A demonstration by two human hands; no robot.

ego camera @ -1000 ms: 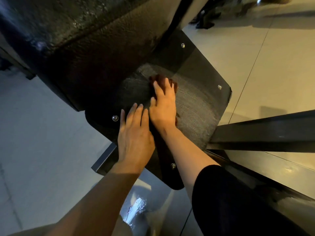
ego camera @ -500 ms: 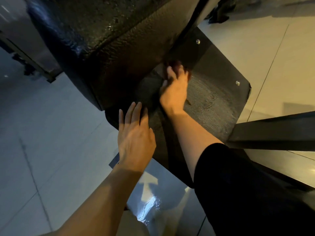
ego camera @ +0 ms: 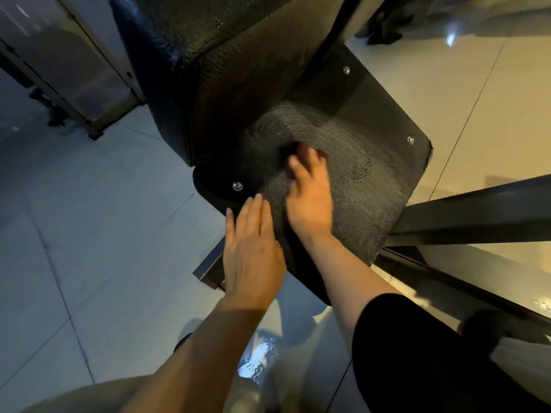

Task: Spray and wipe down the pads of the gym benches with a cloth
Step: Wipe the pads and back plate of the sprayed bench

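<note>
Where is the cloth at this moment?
In the head view, the cloth lies mid-frame under the right hand's fingertips on the black textured plate, just below the bench pad.

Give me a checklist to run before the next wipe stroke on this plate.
1. Cloth under right hand: ok, dark red cloth shows past the fingertips.
2. Grip on cloth: cannot tell, motion blur.
3. Left hand steadying: ok, flat and open at the plate edge.
4. Plate covered: not ok, swirl marks only in the middle; corners by the bolts look unwiped.
5. Pad wiped: cannot tell.
6. Spray bottle at hand: not ok, none in view.
</note>
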